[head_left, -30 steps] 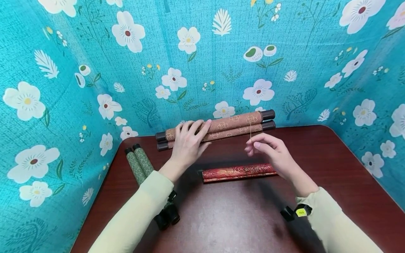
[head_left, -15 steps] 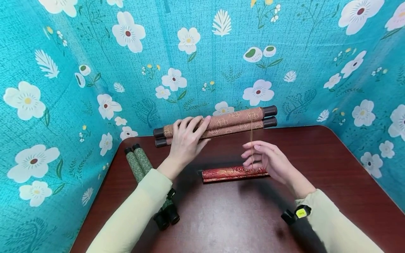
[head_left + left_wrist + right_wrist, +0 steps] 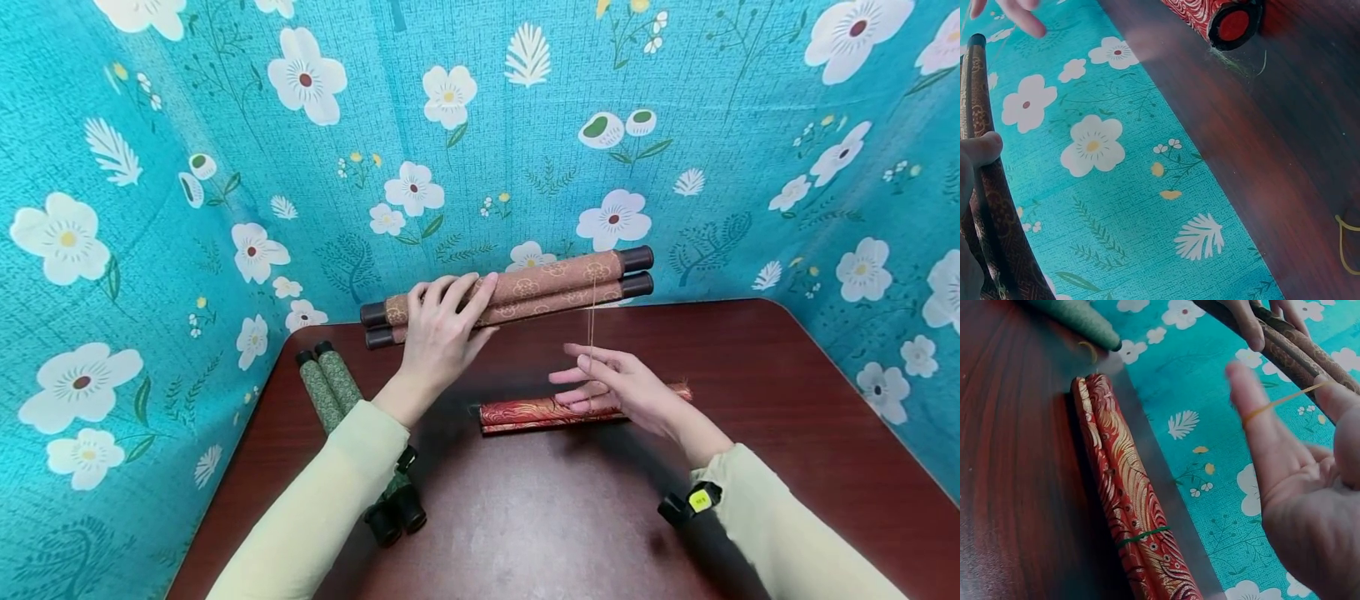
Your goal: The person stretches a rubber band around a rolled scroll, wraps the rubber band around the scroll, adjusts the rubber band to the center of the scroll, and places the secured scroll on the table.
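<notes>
My left hand (image 3: 441,337) grips a brown patterned scroll (image 3: 558,279) with dark end knobs, its two rolls lying side by side. The scroll is held up off the table, slightly higher at its right end. Below that end is my right hand (image 3: 618,385), fingers spread and fairly straight. A thin yellowish elastic band (image 3: 592,317) runs from the scroll down to these fingers. The right wrist view shows the band (image 3: 1282,400) stretched between a finger and the thumb. Under the right hand lies a red and gold scroll (image 3: 517,413), partly hidden by it.
A green scroll (image 3: 335,385) with black knobs lies at the left, partly behind the left forearm. A green tie (image 3: 1143,536) crosses the red scroll. Yellow loops (image 3: 1349,245) show on the dark red table (image 3: 525,517). Blue floral cloth (image 3: 480,167) stands behind.
My right hand has moved down and a little left, its fingers spreading from a pinch while the band lengthens. The brown scroll has risen slightly in my left hand.
</notes>
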Motion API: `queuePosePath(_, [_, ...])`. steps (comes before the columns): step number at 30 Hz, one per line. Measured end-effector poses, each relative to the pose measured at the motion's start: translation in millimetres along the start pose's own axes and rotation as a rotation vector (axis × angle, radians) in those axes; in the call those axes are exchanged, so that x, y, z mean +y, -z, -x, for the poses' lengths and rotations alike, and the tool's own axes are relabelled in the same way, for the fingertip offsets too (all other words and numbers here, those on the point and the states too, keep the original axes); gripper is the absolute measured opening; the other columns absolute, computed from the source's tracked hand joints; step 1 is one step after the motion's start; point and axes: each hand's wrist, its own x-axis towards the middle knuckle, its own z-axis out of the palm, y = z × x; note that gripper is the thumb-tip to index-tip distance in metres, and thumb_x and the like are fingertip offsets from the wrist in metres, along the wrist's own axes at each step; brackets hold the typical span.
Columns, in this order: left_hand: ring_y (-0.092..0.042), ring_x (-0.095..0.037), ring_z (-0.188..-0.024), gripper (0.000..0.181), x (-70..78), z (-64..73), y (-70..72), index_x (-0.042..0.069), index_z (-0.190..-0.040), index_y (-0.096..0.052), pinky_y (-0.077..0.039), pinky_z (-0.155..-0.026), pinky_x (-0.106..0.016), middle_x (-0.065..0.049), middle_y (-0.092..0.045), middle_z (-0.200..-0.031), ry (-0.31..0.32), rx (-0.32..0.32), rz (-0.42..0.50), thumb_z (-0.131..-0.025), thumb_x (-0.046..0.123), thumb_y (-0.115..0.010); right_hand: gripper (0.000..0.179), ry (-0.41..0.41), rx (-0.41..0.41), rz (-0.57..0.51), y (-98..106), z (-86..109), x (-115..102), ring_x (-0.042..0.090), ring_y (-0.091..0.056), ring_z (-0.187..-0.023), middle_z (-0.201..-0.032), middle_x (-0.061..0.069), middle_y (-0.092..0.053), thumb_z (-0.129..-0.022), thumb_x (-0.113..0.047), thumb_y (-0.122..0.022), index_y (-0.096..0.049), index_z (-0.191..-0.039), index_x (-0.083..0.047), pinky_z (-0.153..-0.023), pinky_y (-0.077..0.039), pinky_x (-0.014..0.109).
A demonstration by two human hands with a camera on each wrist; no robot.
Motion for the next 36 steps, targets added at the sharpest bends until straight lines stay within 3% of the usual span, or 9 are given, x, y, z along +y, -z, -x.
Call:
queuePosePath(4, [-0.060,-0.036,-0.120,0.070,-1.3,3.1,-2.7,0.014,-0.148,-0.065,-0.044,-0.099,-0.060,-0.012,-0.066,-0.137,0.022,0.006,-0.009,-0.086,0.035,-0.092,0.087,0.050,0.071,0.021,-6.5,-1.2,4.7,0.029,-0.074,-0.119,-0.159,0.030,-0.047,-0.115,-0.023,-0.052,0.013,-0.171,-0.015,-0.098,-0.059,0.049])
queuePosePath(7, [-0.060,-0.036,-0.120,0.070,-1.1,4.5,-2.9,0.015,-0.148,-0.064,-0.044,-0.099,-0.061,-0.012,-0.066,-0.137,0.033,0.004,-0.007,-0.087,0.035,-0.092,0.102,0.110,0.146,0.040,-11.5,-2.4,7.1,0.026,-0.074,-0.118,-0.166,0.029,-0.038,-0.112,-0.017,-0.058,0.027,-0.166,-0.036,-0.097,-0.060,0.045])
queuePosePath(12, [-0.060,-0.036,-0.120,0.071,-1.2,6.5,-3.2,0.015,-0.148,-0.064,-0.044,-0.098,-0.061,-0.012,-0.066,-0.137,0.053,-0.001,0.001,-0.086,0.035,-0.092,0.119,0.201,0.232,0.129,-15.0,-2.9,12.5,0.021,-0.074,-0.118,-0.170,0.024,-0.033,-0.106,-0.007,-0.066,0.032,-0.157,-0.054,-0.095,-0.061,0.040])
queuePosePath(19, [-0.059,-0.037,-0.120,0.071,-0.5,8.9,-3.2,0.015,-0.149,-0.063,-0.044,-0.098,-0.061,-0.012,-0.066,-0.136,0.080,-0.032,0.022,-0.087,0.036,-0.091,0.135,0.290,0.363,0.434,-15.2,0.0,17.1,0.036,-0.071,-0.121,-0.171,0.020,-0.033,-0.097,-0.007,-0.080,0.031,-0.159,-0.053,-0.083,-0.061,0.025])
queuePosePath(23, [-0.059,-0.037,-0.120,0.071,-0.5,9.0,-2.4,0.015,-0.149,-0.064,-0.044,-0.097,-0.061,-0.012,-0.066,-0.135,0.097,-0.045,0.019,-0.087,0.037,-0.091,0.138,0.343,0.410,0.597,-12.9,3.5,15.5,0.044,-0.069,-0.122,-0.170,0.022,-0.034,-0.091,-0.005,-0.086,0.024,-0.166,-0.041,-0.085,-0.064,0.043])
queuePosePath(27, [-0.059,-0.037,-0.119,0.072,0.4,8.4,-0.7,0.015,-0.148,-0.064,-0.044,-0.096,-0.061,-0.011,-0.066,-0.134,0.094,-0.062,0.002,-0.086,0.038,-0.092,0.132,0.377,0.448,0.787,-9.5,7.6,12.1,0.046,-0.068,-0.123,-0.168,0.022,-0.038,-0.088,-0.006,-0.088,0.010,-0.172,-0.029,-0.089,-0.060,0.062])
queuePosePath(30, [-0.059,-0.036,-0.118,0.072,1.2,8.0,0.1,0.016,-0.148,-0.064,-0.045,-0.096,-0.062,-0.011,-0.066,-0.134,0.088,-0.080,-0.008,-0.085,0.037,-0.092,0.122,0.398,0.496,1.008,-8.3,10.4,8.9,0.041,-0.071,-0.119,-0.159,0.020,-0.049,-0.087,-0.014,-0.091,-0.008,-0.174,-0.027,-0.075,-0.062,0.056])
queuePosePath(33, [-0.060,-0.036,-0.118,0.072,1.4,8.6,-0.9,0.016,-0.147,-0.065,-0.045,-0.096,-0.062,-0.010,-0.067,-0.133,0.077,-0.092,-0.020,-0.085,0.037,-0.093,0.110,0.452,0.530,1.227,-7.2,12.5,4.9,0.032,-0.074,-0.097,-0.148,0.015,-0.057,-0.086,-0.026,-0.092,-0.024,-0.172,-0.030,-0.054,-0.053,0.042])
queuePosePath(36, [-0.060,-0.035,-0.117,0.071,1.7,9.7,-1.2,0.017,-0.147,-0.065,-0.046,-0.096,-0.062,-0.009,-0.067,-0.133,0.064,-0.103,-0.029,-0.085,0.037,-0.093,0.090,0.572,0.524,1.394,-4.6,13.3,-1.9,0.029,-0.068,-0.088,-0.139,0.014,-0.061,-0.092,-0.041,-0.085,-0.038,-0.168,-0.031,-0.044,-0.047,0.037])
